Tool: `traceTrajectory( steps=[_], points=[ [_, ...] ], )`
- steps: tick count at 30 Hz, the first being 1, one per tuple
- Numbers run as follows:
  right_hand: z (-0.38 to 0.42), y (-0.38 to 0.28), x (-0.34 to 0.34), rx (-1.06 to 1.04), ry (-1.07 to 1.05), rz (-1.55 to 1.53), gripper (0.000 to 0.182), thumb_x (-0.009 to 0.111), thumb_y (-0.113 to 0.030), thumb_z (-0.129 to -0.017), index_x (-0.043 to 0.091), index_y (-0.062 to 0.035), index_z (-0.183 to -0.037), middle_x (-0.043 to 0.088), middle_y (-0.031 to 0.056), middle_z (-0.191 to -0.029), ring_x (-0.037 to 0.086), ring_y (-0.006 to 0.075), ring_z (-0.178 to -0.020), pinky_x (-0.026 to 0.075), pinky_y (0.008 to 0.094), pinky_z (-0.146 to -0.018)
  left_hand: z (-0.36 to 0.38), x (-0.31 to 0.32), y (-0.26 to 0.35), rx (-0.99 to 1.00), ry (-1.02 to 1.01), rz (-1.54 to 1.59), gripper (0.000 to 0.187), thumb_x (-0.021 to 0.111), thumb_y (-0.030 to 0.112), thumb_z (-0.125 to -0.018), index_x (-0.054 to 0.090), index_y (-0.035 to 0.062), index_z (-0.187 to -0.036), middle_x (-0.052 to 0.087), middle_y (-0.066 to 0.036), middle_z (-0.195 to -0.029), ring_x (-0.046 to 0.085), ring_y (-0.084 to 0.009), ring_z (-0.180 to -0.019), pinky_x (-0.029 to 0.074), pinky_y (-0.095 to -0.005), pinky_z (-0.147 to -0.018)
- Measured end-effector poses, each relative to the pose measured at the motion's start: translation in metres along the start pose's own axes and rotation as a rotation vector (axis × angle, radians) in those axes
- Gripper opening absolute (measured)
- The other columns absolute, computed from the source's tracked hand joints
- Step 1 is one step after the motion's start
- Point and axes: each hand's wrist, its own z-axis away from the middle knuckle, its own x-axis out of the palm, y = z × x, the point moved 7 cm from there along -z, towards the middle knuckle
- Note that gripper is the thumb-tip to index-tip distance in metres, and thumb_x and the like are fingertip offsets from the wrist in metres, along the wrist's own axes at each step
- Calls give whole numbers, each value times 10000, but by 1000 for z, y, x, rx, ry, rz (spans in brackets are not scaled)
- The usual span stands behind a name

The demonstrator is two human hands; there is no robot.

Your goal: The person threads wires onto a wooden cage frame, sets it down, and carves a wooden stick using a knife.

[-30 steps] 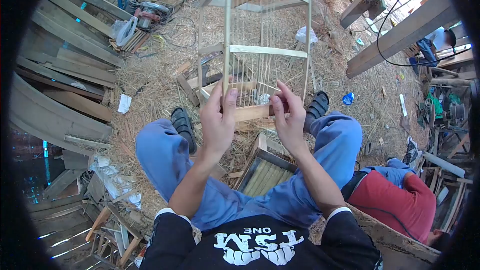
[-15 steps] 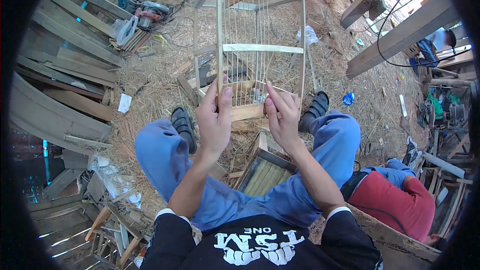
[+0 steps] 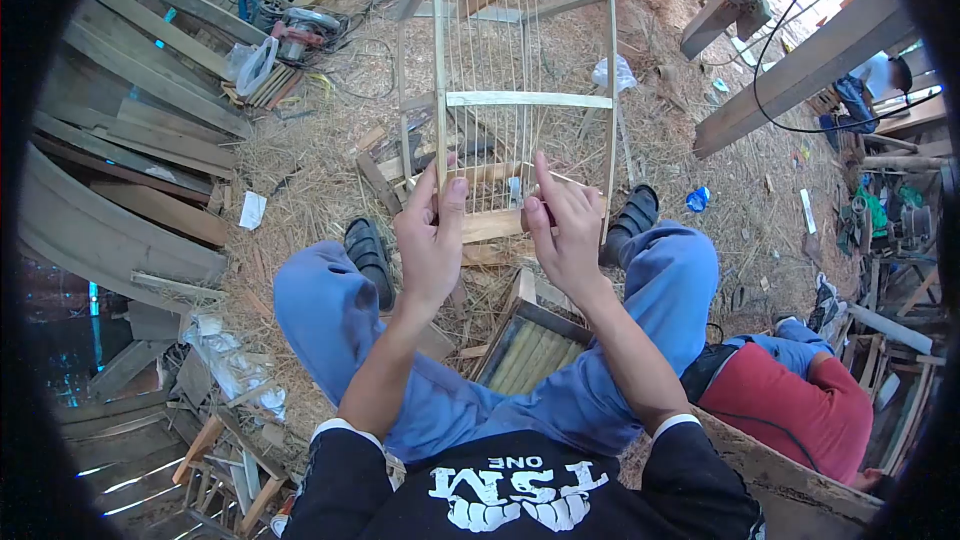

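Note:
A wooden cage frame (image 3: 530, 99) with thin upright sticks (image 3: 482, 40) along its near side stands in front of me, between my feet. My left hand (image 3: 432, 230) is closed round the lower part of its left post, thumb towards me. At the lower right corner, my right hand (image 3: 568, 225) grips the bottom rail (image 3: 490, 227), with its index finger stretched up beside the sticks. Whether a thin stick lies under the right fingertips is too small to tell. Below my hands, a wooden box (image 3: 530, 345) holding pale sticks rests between my legs.
A circular saw (image 3: 305, 30) and a plastic bag (image 3: 255, 65) sit at upper left by stacked boards (image 3: 150, 140). Straw and shavings cover the ground. A person in a red shirt (image 3: 790, 400) is close on my right; another person (image 3: 870, 90) is farther off. Beams (image 3: 800, 70) slant at upper right.
My right index finger has straightened and moved slightly up along the sticks. The frame's right side has shifted a little to the right. My left hand keeps its grip.

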Motion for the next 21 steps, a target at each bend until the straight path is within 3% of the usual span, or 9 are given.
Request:
traceTrajectory(
  steps=[1, 4, 5, 7, 9, 11, 14, 17, 21],
  points=[
    [1, 3, 3, 0, -61, 25, 490, 630, -138, -944, 538, 19, -1400, 664, 81, -882, 607, 231, -790, 394, 378, -811, -1, 0, -1, -9, -7, 21, 450, 622, 154, -1015, 511, -81, -1383, 679, -85, -1120, 613, -67, -946, 500, -218, -808],
    [-8, 9, -10, -66, 64, -10, 503, 643, -139, -934, 535, 9, -1402, 660, 75, -874, 612, 236, -806, 401, 379, -829, -2, 4, 0, -4, -51, -10, 489, 702, 103, -956, 520, -63, -1378, 684, -35, -988, 604, -40, -852, 488, -201, -733],
    [-11, 5, -25, -126, 149, 166, 559, 648, -131, -923, 483, 8, -1439, 658, 90, -939, 626, 273, -845, 419, 406, -885, -3, 4, 0, 14, -46, -3, 484, 717, 107, -943, 531, -51, -1361, 686, -31, -979, 611, -38, -841, 490, -198, -727],
    [-22, 6, -50, -99, 347, 514, 580, 654, -138, -934, 448, 13, -1454, 648, 90, -987, 631, 242, -857, 449, 374, -861, -3, 4, -5, 51, -31, 13, 475, 747, 113, -917, 552, -28, -1328, 689, -24, -961, 626, -34, -819, 493, -191, -716],
    [-24, 29, -63, 124, 399, 303, 562, 640, -154, -962, 431, 22, -1454, 638, 77, -991, 624, 192, -870, 473, 340, -831, -3, 5, -13, 25, -63, 14, 443, 749, 110, -912, 562, -24, -1290, 692, -27, -938, 642, -51, -811, 508, -207, -723],
    [-12, 74, -42, 516, 265, -469, 510, 608, -181, -1008, 431, 33, -1436, 631, 51, -949, 602, 123, -884, 491, 303, -795, -4, 7, -21, -8, -87, 10, 436, 757, 114, -902, 562, -21, -1268, 691, -35, -930, 654, -66, -816, 520, -219, -736],
    [0, 82, -42, 552, 429, -581, 455, 611, -202, -1017, 470, 37, -1379, 599, 13, -931, 547, 40, -833, 447, 223, -693, -11, 12, -31, -46, -113, -23, 479, 787, 141, -875, 547, -19, -1257, 663, -31, -918, 631, -74, -823, 503, -226, -758],
    [8, 88, -36, 561, 404, -603, 436, 632, -179, -1000, 482, 31, -1352, 586, 14, -947, 498, 28, -741, 388, 213, -591, -21, 19, -43, -94, -88, 26, 625, 858, 244, -807, 502, -12, -1252, 581, -6, -926, 529, -76, -806, 445, -254, -783],
    [7, 78, -38, 542, 350, -581, 412, 631, -154, -998, 490, 25, -1342, 537, -21, -868, 431, 15, -681, 340, 212, -554, -20, 21, -46, 17, 37, -95, 701, 888, 225, -773, 449, 3, -1272, 513, 16, -913, 505, -70, -750, 474, -222, -694]
  ],
)
